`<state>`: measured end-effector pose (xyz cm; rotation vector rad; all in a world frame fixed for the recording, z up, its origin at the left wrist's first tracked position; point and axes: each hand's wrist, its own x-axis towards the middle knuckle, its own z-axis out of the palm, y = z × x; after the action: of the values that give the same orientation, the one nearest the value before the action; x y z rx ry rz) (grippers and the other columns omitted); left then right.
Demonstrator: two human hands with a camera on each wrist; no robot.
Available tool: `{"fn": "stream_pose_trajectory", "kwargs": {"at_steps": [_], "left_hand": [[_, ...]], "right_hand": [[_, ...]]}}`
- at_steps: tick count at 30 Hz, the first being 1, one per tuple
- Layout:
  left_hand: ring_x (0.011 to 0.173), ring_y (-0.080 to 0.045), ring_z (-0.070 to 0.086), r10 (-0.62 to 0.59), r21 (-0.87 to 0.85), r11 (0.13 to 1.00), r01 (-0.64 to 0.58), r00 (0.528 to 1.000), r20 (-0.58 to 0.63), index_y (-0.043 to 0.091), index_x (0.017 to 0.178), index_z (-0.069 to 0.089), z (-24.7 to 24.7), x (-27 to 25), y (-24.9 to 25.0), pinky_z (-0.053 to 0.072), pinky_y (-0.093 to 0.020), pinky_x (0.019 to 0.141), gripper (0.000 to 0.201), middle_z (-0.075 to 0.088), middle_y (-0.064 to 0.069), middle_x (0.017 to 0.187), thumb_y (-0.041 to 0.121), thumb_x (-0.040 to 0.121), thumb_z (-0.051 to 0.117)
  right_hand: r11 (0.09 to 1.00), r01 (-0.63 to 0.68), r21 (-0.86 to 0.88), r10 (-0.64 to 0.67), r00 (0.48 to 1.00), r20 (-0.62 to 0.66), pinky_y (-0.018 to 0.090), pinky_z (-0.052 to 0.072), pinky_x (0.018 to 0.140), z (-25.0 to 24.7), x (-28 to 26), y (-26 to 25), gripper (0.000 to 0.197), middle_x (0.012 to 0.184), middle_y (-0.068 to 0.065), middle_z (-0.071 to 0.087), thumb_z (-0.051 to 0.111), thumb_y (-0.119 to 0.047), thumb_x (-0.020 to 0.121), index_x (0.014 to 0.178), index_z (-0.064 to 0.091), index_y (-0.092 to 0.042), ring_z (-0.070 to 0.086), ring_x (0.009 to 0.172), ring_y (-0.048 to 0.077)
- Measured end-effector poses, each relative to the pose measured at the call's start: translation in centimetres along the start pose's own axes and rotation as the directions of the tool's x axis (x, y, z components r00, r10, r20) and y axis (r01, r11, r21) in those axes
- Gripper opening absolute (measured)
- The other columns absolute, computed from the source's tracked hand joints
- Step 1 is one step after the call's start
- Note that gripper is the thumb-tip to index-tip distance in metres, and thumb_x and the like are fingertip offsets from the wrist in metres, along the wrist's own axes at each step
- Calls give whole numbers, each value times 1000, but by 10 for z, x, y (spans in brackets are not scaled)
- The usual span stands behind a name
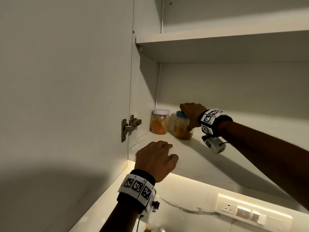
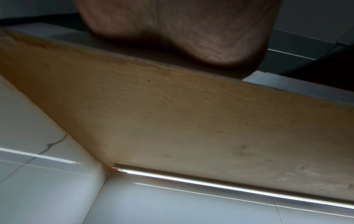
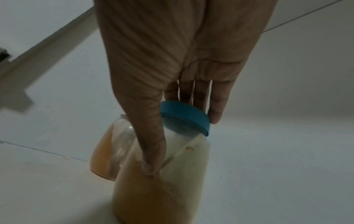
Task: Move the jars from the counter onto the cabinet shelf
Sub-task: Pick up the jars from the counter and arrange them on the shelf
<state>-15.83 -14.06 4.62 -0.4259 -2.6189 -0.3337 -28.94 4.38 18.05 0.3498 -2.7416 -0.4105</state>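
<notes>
Two clear jars of orange-yellow powder stand at the back left of the lower cabinet shelf (image 1: 209, 156). The white-lidded jar (image 1: 160, 122) is in the corner, and the blue-lidded jar (image 1: 182, 129) is just to its right. My right hand (image 1: 185, 120) grips the blue-lidded jar (image 3: 162, 189) from above. Its thumb runs down the near side and its fingers reach behind the blue lid (image 3: 185, 116). The jar's base is on the shelf (image 3: 268, 166). The white-lidded jar (image 3: 107, 151) shows behind it. My left hand (image 1: 157, 156) rests on the shelf's front edge with its fingers loosely bent, holding nothing.
The cabinet door (image 1: 66, 81) stands open on the left on its metal hinge (image 1: 129, 126). An upper shelf (image 1: 217, 38) crosses overhead. Below the cabinet underside (image 2: 191, 121) a light strip (image 2: 229, 186) glows above wall sockets (image 1: 242, 211).
</notes>
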Motion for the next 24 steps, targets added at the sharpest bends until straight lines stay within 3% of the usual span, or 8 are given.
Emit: {"fn": "stream_pose_trajectory", "kwargs": {"at_steps": [5, 11, 14, 17, 20, 24], "left_hand": [[136, -8, 50, 14, -7, 1000, -14, 1000, 19, 35, 151, 50, 2, 0, 0, 47, -33, 99, 72, 52, 18, 153, 51, 87, 21], [136, -7, 49, 2, -18, 1000, -2, 1000, -6, 38, 150, 50, 1, 1, 0, 48, -35, 99, 71, 51, 21, 152, 53, 86, 22], [139, -11, 48, 10, -27, 1000, -9, 999, 42, 40, 151, 48, -1, 0, 0, 46, -39, 105, 70, 49, 19, 156, 58, 89, 23], [141, -15, 49, 1, -15, 1000, -1, 999, 52, 41, 151, 48, -2, -1, 1, 43, -41, 108, 62, 48, 15, 158, 60, 96, 28], [140, -19, 51, 10, -14, 1000, -9, 998, 61, 41, 150, 50, 1, -3, -2, 44, -43, 107, 68, 49, 13, 158, 63, 92, 24], [119, -27, 65, 45, -58, 997, -49, 997, -70, 37, 131, 67, 1, -10, 1, 46, -36, 85, 39, 68, 4, 135, 51, 103, 44]], "right_hand": [[1000, 3, -16, -3, 1000, 23, 35, 43, 77, -2, 9, 3, 85, 119, 9, 59, 98, -37, 59, 124, 47, -13, 60, 107, 30], [999, -26, 37, 25, 999, 35, 36, 43, 74, -2, 11, 1, 84, 114, 10, 56, 98, -30, 60, 123, 46, -10, 57, 98, 28], [999, -49, 24, 49, 999, 12, 39, 42, 72, 5, -6, -4, 93, 125, 15, 53, 95, -29, 66, 138, 38, -10, 59, 112, 37], [998, -57, 24, 59, 997, -59, 44, 47, 76, -8, -37, -18, 98, 132, 17, 49, 88, -36, 73, 147, 29, -13, 57, 117, 42], [996, 5, 88, 5, 993, -119, 47, 51, 83, -36, -89, -31, 83, 130, 14, 54, 80, -47, 80, 144, 35, -17, 58, 114, 38], [979, 160, 129, -125, 961, -248, 46, 52, 84, -61, -182, -44, 68, 120, 6, 63, 65, -66, 83, 134, 50, -25, 59, 106, 30]]}}
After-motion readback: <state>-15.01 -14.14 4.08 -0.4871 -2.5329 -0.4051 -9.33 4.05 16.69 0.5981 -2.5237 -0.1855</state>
